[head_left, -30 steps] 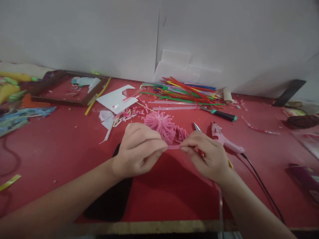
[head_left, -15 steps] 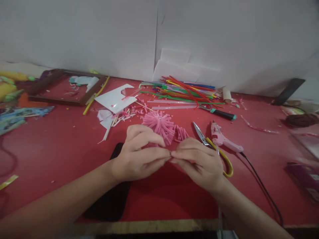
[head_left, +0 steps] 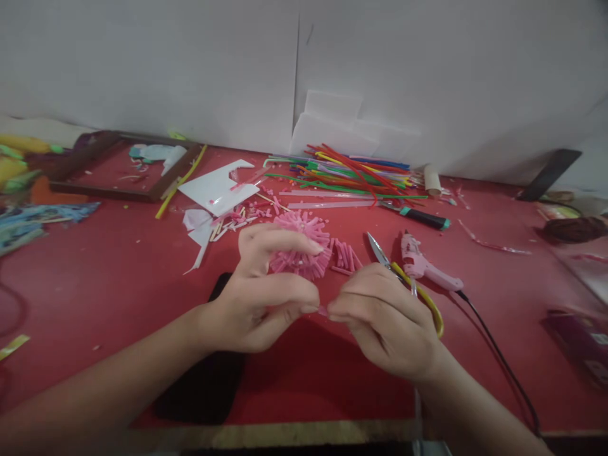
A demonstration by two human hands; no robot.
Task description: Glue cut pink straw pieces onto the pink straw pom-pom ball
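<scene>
A small pink piece shows between my fingertips; it looks like the cut pink stems on the table, but most of it is hidden. My left hand pinches its left end with thumb and forefinger, the other fingers raised and curved. On the other end, my right hand is closed in a pinch. Just behind my hands stands a round pink tuft of short fuzzy stems, partly covered by my left fingers. Beside it lies a small pile of cut pink stems.
Scissors with yellow handles and a pink glue gun lie right, the gun's cord running forward. Farther back are coloured pipe cleaners, a cutter knife, white card and a brown frame. A black phone-like slab lies under my left forearm.
My hands have drawn slightly apart and lower, so the pink piece now shows between the fingertips. My left fingers have lifted and spread from the thumb pinch.
</scene>
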